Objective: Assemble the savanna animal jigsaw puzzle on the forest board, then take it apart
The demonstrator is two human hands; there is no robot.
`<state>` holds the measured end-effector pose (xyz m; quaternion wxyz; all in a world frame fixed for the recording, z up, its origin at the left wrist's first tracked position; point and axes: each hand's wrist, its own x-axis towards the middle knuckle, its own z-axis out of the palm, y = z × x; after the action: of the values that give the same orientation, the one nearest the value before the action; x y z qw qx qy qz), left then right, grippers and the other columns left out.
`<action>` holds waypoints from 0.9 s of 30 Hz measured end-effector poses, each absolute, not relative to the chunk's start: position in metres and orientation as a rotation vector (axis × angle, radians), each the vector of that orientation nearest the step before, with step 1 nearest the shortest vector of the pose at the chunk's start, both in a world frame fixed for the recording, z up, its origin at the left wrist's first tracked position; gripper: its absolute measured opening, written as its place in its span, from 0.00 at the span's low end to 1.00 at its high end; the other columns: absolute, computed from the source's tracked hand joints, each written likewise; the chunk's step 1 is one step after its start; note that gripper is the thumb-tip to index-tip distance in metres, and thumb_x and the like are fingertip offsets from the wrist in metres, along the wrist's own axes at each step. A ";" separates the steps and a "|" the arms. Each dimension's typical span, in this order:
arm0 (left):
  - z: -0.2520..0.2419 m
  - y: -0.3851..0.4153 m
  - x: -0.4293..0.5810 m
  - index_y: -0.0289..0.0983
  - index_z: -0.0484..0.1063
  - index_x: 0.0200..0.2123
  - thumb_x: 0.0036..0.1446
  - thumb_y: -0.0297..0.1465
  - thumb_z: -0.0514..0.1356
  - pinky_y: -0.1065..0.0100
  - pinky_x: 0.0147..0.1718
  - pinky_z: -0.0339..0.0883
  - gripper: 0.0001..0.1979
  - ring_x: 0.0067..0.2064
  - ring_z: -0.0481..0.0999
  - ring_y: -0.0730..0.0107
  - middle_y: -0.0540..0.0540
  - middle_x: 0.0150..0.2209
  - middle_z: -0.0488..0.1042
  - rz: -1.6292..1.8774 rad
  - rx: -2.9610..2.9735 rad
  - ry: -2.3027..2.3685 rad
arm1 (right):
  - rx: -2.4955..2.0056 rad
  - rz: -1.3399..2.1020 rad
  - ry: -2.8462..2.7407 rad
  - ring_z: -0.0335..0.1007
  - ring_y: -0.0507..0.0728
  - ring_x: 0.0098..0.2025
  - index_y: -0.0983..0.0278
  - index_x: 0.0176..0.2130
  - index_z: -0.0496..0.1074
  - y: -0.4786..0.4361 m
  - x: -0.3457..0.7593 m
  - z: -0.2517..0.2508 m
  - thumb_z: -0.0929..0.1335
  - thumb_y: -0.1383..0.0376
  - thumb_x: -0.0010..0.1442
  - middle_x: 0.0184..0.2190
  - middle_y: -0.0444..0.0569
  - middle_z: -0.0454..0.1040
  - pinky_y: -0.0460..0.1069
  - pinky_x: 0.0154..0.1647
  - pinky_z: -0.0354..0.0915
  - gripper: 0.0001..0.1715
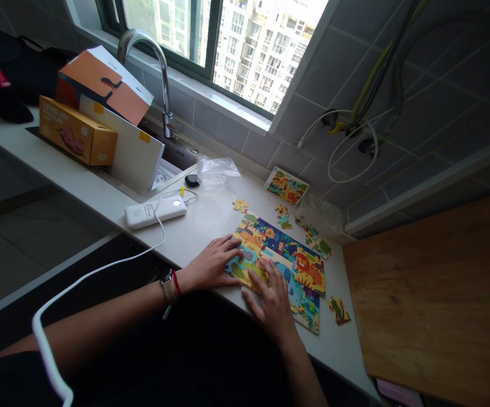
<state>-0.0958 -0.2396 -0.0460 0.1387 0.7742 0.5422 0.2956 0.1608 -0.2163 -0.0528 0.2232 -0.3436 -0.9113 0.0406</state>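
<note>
White cable [38, 328] nearest; left hand [211, 264], right hand [273, 305] spread on puzzle [279, 240] near counter [202, 220] front edge, even pressure likely best.

The front of the orange box [67, 133] at the worktop's [211, 217] left reads "LEVEL UP PUZZLES" in pale capitals, with a smaller line beneath too small to make out, while the dark print on the white power bank [155, 212] is likewise illegible.

Left wrist [185, 280]: small watch [167, 278], grey-beige strap [169, 293]; thin red cord bracelet [176, 283] just beside it, hand side; dark torso clothing [211, 350]; dark left sleeve [9, 376].
</note>
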 end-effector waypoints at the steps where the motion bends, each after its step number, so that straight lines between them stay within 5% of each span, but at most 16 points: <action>1: -0.046 -0.239 -0.096 0.44 0.73 0.58 0.54 0.50 0.73 0.42 0.67 0.61 0.33 0.72 0.61 0.37 0.39 0.68 0.67 0.852 2.235 1.569 | -0.948 0.121 -2.507 0.59 0.73 0.72 0.52 0.64 0.70 -0.216 0.161 -0.053 0.71 0.56 0.68 0.69 0.55 0.66 0.71 0.66 0.65 0.27; 5: -0.048 -0.239 -0.096 0.43 0.69 0.64 0.54 0.52 0.72 0.42 0.68 0.60 0.38 0.72 0.61 0.37 0.39 0.68 0.67 0.836 2.240 1.573 | -0.942 0.157 -2.471 0.61 0.73 0.71 0.56 0.67 0.67 -0.215 0.161 -0.052 0.70 0.56 0.69 0.67 0.58 0.69 0.71 0.65 0.65 0.31; 16: -0.051 -0.239 -0.094 0.43 0.72 0.62 0.58 0.51 0.70 0.40 0.67 0.60 0.33 0.71 0.61 0.34 0.37 0.67 0.68 0.838 2.288 1.574 | -0.949 0.370 -2.368 0.73 0.66 0.60 0.59 0.61 0.74 -0.206 0.152 -0.052 0.73 0.59 0.67 0.57 0.57 0.77 0.62 0.61 0.73 0.24; 27: -0.047 -0.236 -0.094 0.44 0.74 0.56 0.54 0.52 0.72 0.41 0.67 0.59 0.31 0.72 0.59 0.36 0.38 0.70 0.64 0.771 2.242 1.593 | -1.032 0.329 -2.413 0.67 0.71 0.66 0.57 0.65 0.71 -0.196 0.187 -0.042 0.76 0.55 0.62 0.61 0.56 0.75 0.69 0.66 0.66 0.35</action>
<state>-0.0939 -0.2364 -0.0472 0.1423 0.7770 0.5520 0.2672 0.1870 -0.1965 -0.0425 0.2455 -0.3782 -0.8844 0.1207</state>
